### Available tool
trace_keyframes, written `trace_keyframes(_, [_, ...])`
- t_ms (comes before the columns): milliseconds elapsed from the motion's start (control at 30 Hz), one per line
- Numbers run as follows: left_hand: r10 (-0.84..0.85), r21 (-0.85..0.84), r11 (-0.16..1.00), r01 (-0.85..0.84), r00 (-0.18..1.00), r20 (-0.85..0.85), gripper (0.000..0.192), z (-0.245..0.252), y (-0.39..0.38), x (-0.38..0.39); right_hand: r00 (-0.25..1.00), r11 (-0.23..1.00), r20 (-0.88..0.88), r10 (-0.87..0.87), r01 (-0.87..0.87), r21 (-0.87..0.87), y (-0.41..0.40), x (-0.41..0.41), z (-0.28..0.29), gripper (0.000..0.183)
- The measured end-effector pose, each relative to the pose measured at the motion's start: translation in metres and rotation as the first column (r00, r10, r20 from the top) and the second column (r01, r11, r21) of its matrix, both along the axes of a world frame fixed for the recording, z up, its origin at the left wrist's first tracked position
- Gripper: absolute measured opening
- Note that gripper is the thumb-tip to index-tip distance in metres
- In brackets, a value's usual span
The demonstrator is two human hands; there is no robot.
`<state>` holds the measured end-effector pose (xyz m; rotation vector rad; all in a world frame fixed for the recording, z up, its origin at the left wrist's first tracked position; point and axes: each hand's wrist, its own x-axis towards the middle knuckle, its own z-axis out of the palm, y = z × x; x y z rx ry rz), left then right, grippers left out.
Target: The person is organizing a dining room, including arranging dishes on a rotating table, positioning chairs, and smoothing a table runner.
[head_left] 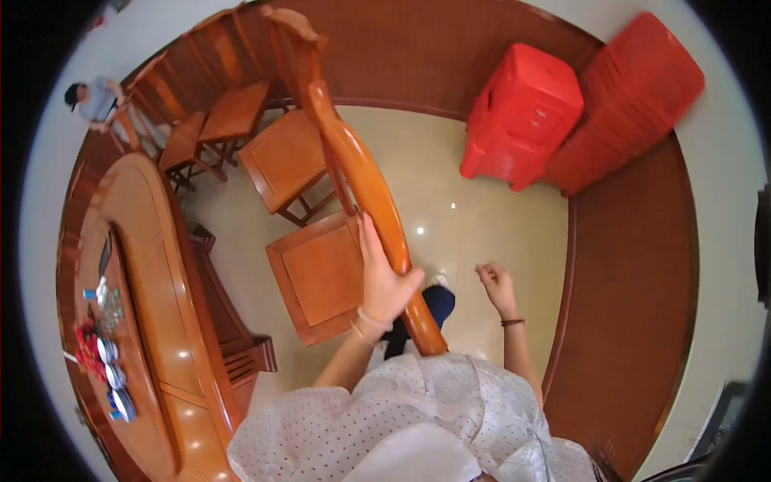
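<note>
My left hand (pixel 385 274) rests on the curved top rail (pixel 376 187) of a polished wooden chair, its thumb over the rail and its fingers along the inner side. The chair's square wooden seat (pixel 319 277) lies to the left of the rail. Below, the near end of the rail reaches the front of my spotted top. Out to the right, my right hand (pixel 497 283) hangs above the tiled floor with its fingers curled, touching nothing; whether they are fully closed is hard to tell. More wooden chairs (pixel 286 159) stand in a row beyond.
A large round wooden table (pixel 162 253) at left bears a raised turntable with stacked dishes (pixel 111 373), glasses and red flowers (pixel 89 346). Stacked red plastic stools (pixel 524 114) stand by the wood-panelled wall at upper right. Another person (pixel 99 105) stands behind chairs at far upper left.
</note>
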<state>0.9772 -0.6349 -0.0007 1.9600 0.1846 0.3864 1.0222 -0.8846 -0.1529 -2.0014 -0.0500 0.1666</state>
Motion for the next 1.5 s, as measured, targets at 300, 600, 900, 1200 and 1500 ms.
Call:
trace_keyframes(300, [0.061, 0.044, 0.997, -0.057, 0.992, -0.107, 0.1, 0.03, 0.001, -0.013, 0.661, 0.797, 0.498, 0.561, -0.594, -0.109, 0.19, 0.157, 0.182, 0.021])
trace_keyframes(600, [0.178, -0.153, 0.968, -0.197, 0.975, -0.134, 0.095, 0.025, -0.008, -0.015, 0.005, 0.425, 0.606, 0.796, -0.717, -0.552, 0.334, 0.227, 0.202, 0.016])
trace_keyframes(900, [0.321, -0.291, 0.838, -0.462, 0.848, -0.422, 0.083, 0.049, -0.041, -0.058, -0.209, 0.115, 0.42, 0.883, -0.771, -0.626, 0.382, 0.3, 0.207, 0.025])
trace_keyframes(1200, [0.837, 0.358, 0.457, -0.814, 0.258, -0.483, 0.065, 0.103, -0.091, 0.026, -0.351, -0.229, 0.349, 0.869, -0.91, -0.345, 0.395, 0.325, 0.212, 0.024])
trace_keyframes(1500, [0.946, 0.682, 0.026, -0.731, -0.201, -0.253, 0.057, 0.059, -0.093, 0.079, -0.27, -0.135, 0.495, 0.826, -0.947, -0.291, 0.39, 0.342, 0.195, 0.01])
